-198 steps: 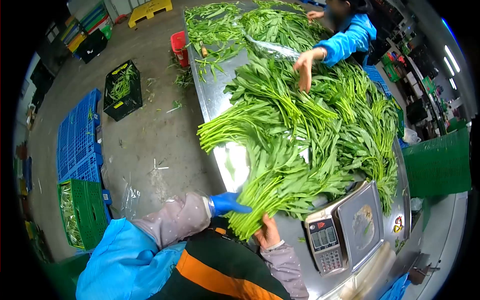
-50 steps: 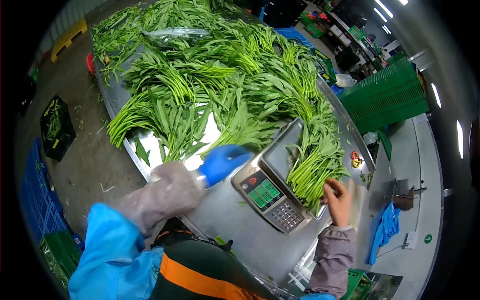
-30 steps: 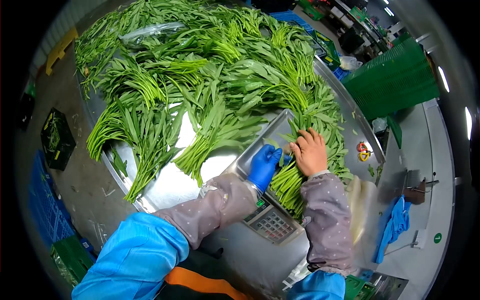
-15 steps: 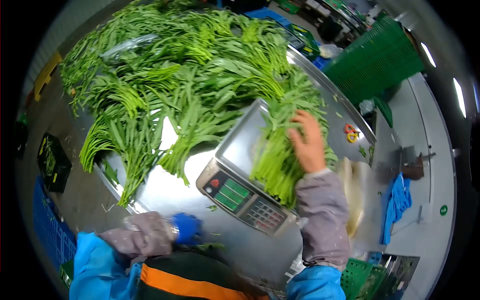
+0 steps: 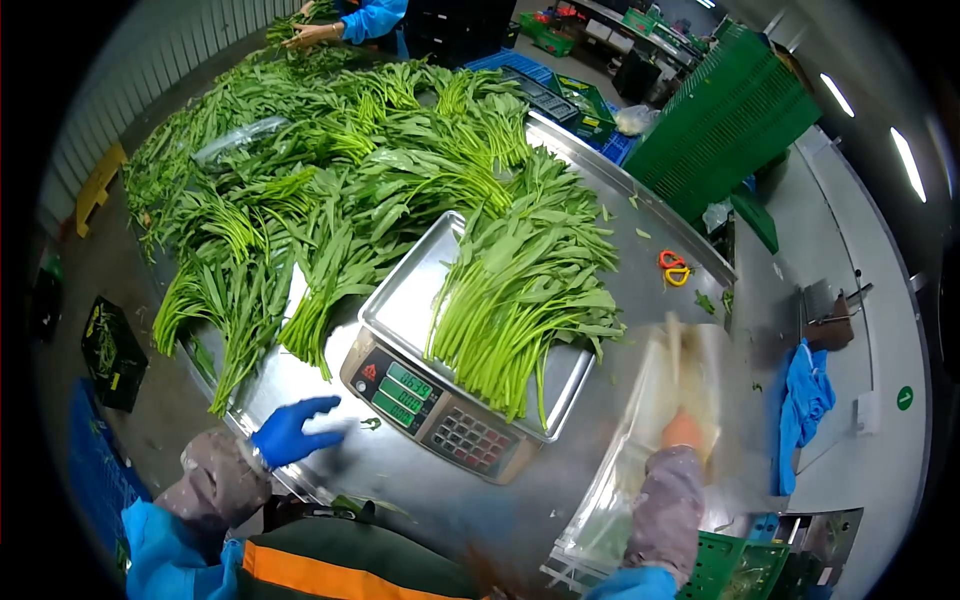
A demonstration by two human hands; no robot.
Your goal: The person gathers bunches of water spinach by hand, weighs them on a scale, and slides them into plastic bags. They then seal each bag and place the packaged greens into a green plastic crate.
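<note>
A large bunch of leafy greens [image 5: 520,290] lies on the steel pan of a weighing scale [image 5: 430,400], its stems toward me. My left hand [image 5: 297,432], in a blue glove, is held over the table left of the scale, fingers spread and holding nothing. My bare right hand [image 5: 684,432] is at a stack of clear plastic bags [image 5: 635,430] right of the scale; motion blurs it and its fingers cannot be made out. More bunches of greens [image 5: 330,200] cover the far and left parts of the metal table [image 5: 640,260].
Scissors [image 5: 674,268] with red and yellow handles lie beyond the bags. A green crate [image 5: 720,120] stands at the back right, blue gloves [image 5: 803,400] hang at the right. Across the table, a person's hand [image 5: 315,34] touches greens. A dark crate [image 5: 112,350] is at the left.
My right hand has left the greens and moved right to the bags. My left hand has moved left and its fingers now show spread. A person's hand and blue sleeve have appeared at the far side.
</note>
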